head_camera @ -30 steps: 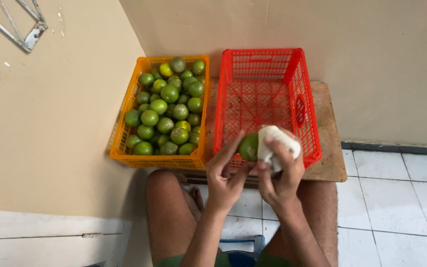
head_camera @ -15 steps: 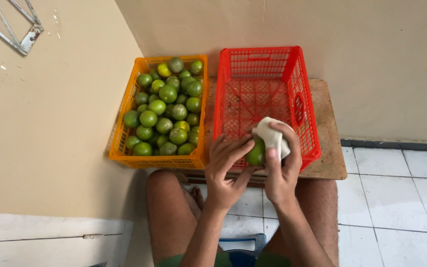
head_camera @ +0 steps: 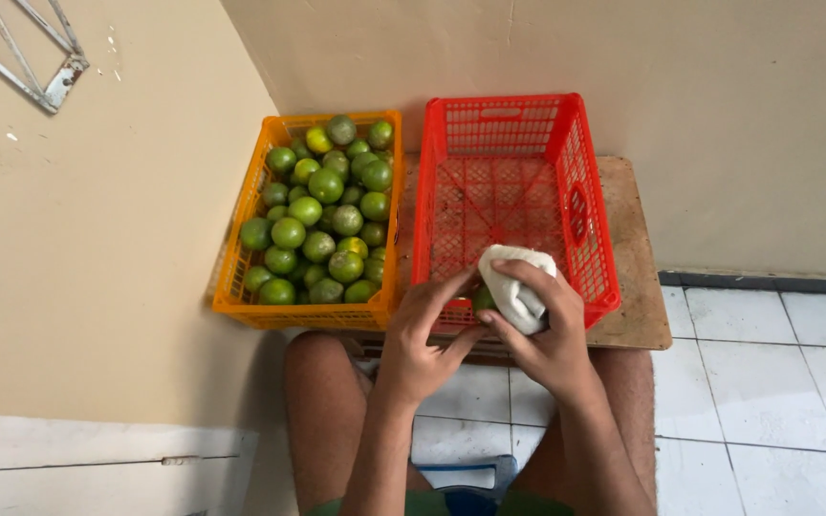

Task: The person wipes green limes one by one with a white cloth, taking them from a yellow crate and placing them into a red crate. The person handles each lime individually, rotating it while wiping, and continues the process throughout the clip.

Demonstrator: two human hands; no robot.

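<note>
My left hand (head_camera: 424,330) and my right hand (head_camera: 545,330) meet over the near edge of a red plastic crate (head_camera: 585,205). Between them is a green lime (head_camera: 483,298), mostly covered, with the left fingers closed around it. My right hand presses a white cloth (head_camera: 516,283) against the lime. Left of the red crate stands an orange plastic crate (head_camera: 246,201) piled with several green limes (head_camera: 327,220). The red crate shows only its mesh floor.
Both crates rest on a low wooden board (head_camera: 638,248) against a beige wall (head_camera: 719,124). My bare knees are below the board. White floor tiles (head_camera: 776,401) spread to the right. A metal bracket (head_camera: 45,62) hangs on the left wall.
The lime was plainly visible beside the cloth before; now the cloth and fingers cover most of it. Both hands have shifted slightly while turning the lime.
</note>
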